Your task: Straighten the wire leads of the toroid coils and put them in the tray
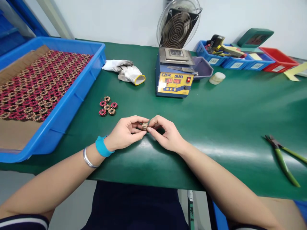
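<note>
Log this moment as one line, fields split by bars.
Left hand: holding wound ring | right hand: fingertips at ring's edge | six loose rings: on green tabletop, beside blue tray | blue-yellow unit: display lit

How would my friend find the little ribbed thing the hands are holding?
Over the big green table, the left hand and right hand come together. Between their fingers is a small, ribbed, tan-brown part. Six ring-shaped parts lie loose nearby, but this one is held.
</note>
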Demonstrator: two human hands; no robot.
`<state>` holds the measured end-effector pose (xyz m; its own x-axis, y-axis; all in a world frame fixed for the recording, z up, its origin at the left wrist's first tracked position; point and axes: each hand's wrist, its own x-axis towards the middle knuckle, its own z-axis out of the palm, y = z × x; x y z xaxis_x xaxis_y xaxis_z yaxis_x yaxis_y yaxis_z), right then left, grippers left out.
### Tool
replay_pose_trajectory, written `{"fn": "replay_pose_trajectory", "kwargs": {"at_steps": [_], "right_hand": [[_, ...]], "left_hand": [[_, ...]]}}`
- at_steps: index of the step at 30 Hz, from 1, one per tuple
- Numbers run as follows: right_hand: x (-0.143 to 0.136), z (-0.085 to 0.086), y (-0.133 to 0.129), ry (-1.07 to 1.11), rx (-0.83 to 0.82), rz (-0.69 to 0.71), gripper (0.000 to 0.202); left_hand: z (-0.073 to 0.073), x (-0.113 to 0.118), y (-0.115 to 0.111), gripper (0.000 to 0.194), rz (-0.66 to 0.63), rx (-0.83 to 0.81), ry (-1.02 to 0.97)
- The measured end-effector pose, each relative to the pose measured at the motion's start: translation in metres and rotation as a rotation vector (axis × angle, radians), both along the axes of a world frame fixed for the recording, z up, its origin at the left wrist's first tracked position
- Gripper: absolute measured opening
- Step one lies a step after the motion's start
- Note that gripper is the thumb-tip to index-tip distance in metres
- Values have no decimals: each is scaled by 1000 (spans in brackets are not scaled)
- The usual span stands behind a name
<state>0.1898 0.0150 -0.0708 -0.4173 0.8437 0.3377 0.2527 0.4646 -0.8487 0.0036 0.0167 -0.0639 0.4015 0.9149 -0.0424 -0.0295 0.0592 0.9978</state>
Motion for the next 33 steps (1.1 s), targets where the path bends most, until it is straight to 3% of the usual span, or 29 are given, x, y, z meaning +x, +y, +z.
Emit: {"fn": "replay_pose_trajectory", "kwargs": {"at_steps": [5, 13, 21, 27, 33], "right_hand": [[1, 0, -1, -23, 149, -20, 6], [9, 11, -2, -49, 93, 14, 17], [20, 10, 11, 269, -161, -274, 35], [2, -2, 3, 236, -253, -100, 38], [-3, -2, 0, 295, -329, -43, 29]], "left_hand": [[1, 0, 1, 38, 9, -5, 7], [7, -1, 2, 31, -60, -98, -24], [5, -5, 8, 39, 60, -221, -63], [5, 1, 5, 38, 18, -275, -157], [3, 3, 4, 38, -2, -248, -149]]}}
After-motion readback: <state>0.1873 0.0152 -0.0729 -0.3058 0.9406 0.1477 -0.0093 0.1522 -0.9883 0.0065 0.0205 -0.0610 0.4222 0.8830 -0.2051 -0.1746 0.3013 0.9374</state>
